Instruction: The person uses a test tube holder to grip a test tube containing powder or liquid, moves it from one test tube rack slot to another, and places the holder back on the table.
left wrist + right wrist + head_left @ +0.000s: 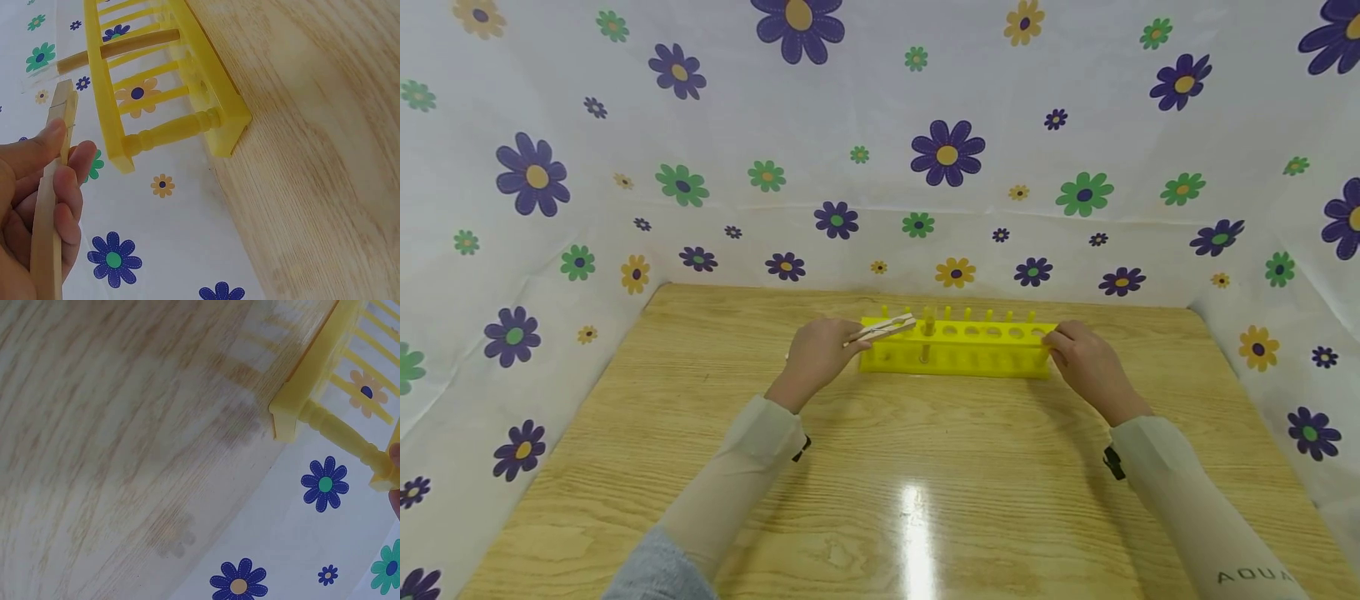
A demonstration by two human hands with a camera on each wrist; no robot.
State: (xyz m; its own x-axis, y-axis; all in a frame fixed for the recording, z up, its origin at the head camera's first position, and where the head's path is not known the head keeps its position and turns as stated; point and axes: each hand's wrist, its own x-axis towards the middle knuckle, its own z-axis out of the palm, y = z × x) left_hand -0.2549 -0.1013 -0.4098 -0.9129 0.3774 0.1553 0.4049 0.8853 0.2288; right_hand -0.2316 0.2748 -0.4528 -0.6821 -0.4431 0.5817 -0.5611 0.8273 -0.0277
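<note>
A yellow test tube rack (955, 367) stands at the back of the wooden table. One test tube (140, 44) with brownish contents is upright in a hole left of the rack's middle. My left hand (816, 360) grips a wooden test tube holder (45, 228), thumb and fingers curled round its handles. The holder's jaws point toward the tube and stand beside it, near the rack's left end. My right hand (1088, 360) pinches the upper right corner of the rack; only its fingertips (395, 455) show at the edge of the right wrist view.
The wooden table (1000, 492) stretches in front of the rack toward me. A white flowered sheet (865, 192) rises right behind the rack and along both sides. A row of yellow pegs (988, 316) sticks up along the rack's back.
</note>
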